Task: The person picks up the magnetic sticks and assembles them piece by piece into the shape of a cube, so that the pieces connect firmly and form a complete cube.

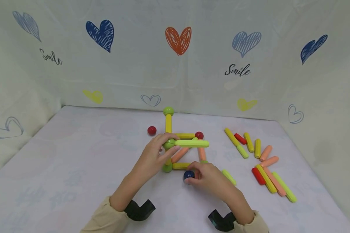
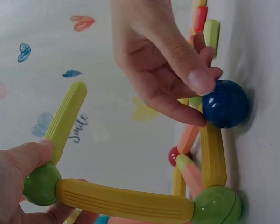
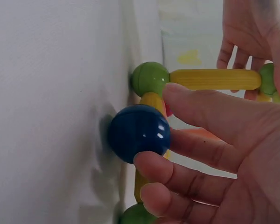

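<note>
In the head view my left hand (image 1: 151, 158) pinches a green ball (image 1: 169, 144) at an upper corner of a frame of sticks and balls. A lime stick (image 1: 192, 143) juts right from that ball. From the same ball, a yellow stick (image 2: 126, 201) runs down to a lower green ball (image 2: 217, 205) on the table. My right hand (image 1: 208, 179) holds a blue ball (image 3: 139, 134) between thumb and fingers, low by the frame's near side. Behind the blue ball lies a yellow bottom stick (image 1: 181, 166); whether they touch, I cannot tell.
Loose red, yellow, orange and lime sticks (image 1: 275, 181) lie on the table's right. One lime stick (image 1: 228, 177) is close to the right hand. A red ball (image 1: 152, 130) sits left of the frame. Behind the table (image 1: 61, 152) hangs a heart-printed white cloth (image 1: 140, 71).
</note>
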Tool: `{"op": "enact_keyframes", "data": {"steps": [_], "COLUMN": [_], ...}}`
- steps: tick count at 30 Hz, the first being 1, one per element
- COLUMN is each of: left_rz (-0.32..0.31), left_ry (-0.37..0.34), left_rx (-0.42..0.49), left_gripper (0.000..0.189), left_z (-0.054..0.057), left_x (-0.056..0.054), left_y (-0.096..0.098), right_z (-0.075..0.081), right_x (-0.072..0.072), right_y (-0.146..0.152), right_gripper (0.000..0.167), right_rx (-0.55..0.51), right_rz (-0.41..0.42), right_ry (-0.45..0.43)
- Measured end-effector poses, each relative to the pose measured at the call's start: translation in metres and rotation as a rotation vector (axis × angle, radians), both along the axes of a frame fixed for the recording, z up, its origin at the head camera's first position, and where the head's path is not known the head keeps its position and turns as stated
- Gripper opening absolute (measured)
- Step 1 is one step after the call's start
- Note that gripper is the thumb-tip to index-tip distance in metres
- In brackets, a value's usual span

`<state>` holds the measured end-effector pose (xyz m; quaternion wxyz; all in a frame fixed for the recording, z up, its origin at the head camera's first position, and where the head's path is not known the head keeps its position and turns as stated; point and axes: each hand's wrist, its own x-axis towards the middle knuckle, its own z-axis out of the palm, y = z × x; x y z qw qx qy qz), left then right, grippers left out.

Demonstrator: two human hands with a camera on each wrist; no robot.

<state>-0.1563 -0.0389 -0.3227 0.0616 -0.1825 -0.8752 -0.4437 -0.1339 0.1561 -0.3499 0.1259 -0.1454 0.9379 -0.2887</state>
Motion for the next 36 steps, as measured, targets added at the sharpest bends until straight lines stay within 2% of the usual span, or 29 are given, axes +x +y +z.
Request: {"op": "enact_keyframes", "data": {"steps": [4, 7, 13, 19, 22, 29, 33, 36], "left_rz": [-0.004, -0.009, -0.003, -0.007, -0.012, -0.013, -0.015, -0.017], "left_ry": [0.005, 0.004, -0.023, -0.032, -0.034, -0.032, -0.030, -0.028], "left_rx": [0.000, 0.006, 0.010, 0.017, 0.019, 0.018, 0.018, 0.023], "left_gripper": [0.028, 0.027, 0.029, 0.029, 0.030, 0.030, 0.029, 0.029], "left_z": [-0.001, -0.001, 0.000, 0.001, 0.001, 0.002, 0.002, 0.002], "left_x": [0.000, 0.000, 0.000, 0.000, 0.001, 0.001, 0.000, 0.000], "left_y": [0.000, 0.000, 0.000, -0.001, -0.001, -0.001, 0.000, 0.000], "right_z": [-0.004, -0.006, -0.008, 0.000, 0.008, 0.026, 0.032, 0.034], "right_x": [0.001, 0.000, -0.002, -0.005, -0.006, -0.004, -0.002, -0.001], "right_y": [-0.003, -0.003, 0.001, 0.016, 0.028, 0.051, 0.057, 0.057], "right_gripper": [0.036, 0.036, 0.035, 0.033, 0.031, 0.030, 0.029, 0.029], "right_rx": [0.080, 0.100, 0.057, -0.035, -0.088, -0.167, -0.217, -0.250], "right_rz": [0.022, 0.028, 0.062, 0.060, 0.024, -0.127, -0.190, -0.230], "right_ry": [0.014, 0.006, 0.028, 0.059, 0.117, 0.302, 0.403, 0.444]}}
